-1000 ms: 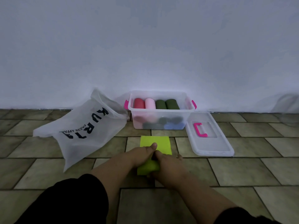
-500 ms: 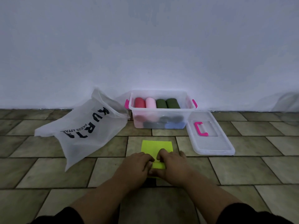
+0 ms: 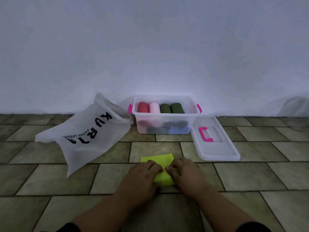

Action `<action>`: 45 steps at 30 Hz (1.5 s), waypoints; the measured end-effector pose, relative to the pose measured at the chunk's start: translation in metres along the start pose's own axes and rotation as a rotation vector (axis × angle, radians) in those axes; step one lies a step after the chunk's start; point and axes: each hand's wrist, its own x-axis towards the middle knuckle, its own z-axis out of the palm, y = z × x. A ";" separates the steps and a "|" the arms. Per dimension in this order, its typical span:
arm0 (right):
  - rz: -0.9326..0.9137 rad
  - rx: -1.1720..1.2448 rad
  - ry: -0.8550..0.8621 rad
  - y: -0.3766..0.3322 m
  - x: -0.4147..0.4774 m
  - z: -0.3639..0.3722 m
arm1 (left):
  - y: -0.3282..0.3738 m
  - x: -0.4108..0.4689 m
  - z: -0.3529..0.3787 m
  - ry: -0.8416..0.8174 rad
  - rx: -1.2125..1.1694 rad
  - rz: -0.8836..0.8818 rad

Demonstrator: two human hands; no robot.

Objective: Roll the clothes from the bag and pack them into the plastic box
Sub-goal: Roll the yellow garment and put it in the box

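A bright yellow-green cloth (image 3: pixel 163 176) lies on the floor tiles, its near part rolled up and a short flat strip left beyond my fingers. My left hand (image 3: pixel 143 176) and my right hand (image 3: pixel 184 173) sit side by side on the roll, fingers curled over its top. The clear plastic box (image 3: pixel 165 122) with pink latches stands against the wall beyond. It holds red, pink and two dark green rolls on top, with darker and blue rolls underneath. The white plastic bag (image 3: pixel 87 136) lies to the left of the box.
The box's clear lid (image 3: pixel 215 149) with a pink handle lies flat on the tiles right of the box. A pale wall closes off the far side. A faint whitish shape (image 3: pixel 294 107) sits at the wall on the far right.
Both hands have moved forward with the cloth roll. The roll has grown thicker and the flat strip ahead of my fingers has become shorter.
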 end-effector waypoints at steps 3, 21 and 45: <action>-0.082 -0.010 0.070 -0.001 -0.004 0.003 | -0.002 0.007 -0.001 0.006 -0.041 -0.088; 0.011 -0.213 -0.213 -0.022 0.025 -0.016 | 0.034 0.028 -0.011 0.177 -1.130 -1.077; 0.162 0.918 -0.193 -0.026 0.047 -0.057 | 0.030 0.100 -0.042 0.317 -0.965 -0.671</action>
